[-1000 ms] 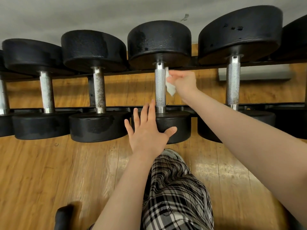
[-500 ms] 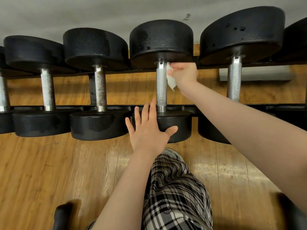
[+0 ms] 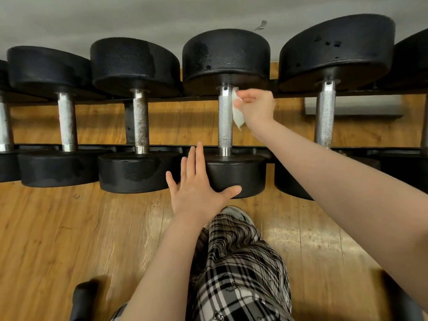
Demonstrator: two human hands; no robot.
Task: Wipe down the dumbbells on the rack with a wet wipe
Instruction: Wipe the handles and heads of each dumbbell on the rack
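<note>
Centre frame: left hand [image 3: 199, 193] spread flat against the near head of the dumbbell [image 3: 225, 121], likely steadying it, while right hand [image 3: 256, 107] pinches the wet wipe [image 3: 237, 115] against the handle's top end

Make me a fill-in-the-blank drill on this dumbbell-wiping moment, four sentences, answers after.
1. The right hand pinches a white ____ against the handle.
2. The left hand rests with straight fingers on the dumbbell's ____ head.
3. The floor is made of ____ planks.
4. The person's trousers have a ____ pattern.

Missing words: wipe; near; wooden; plaid
</note>
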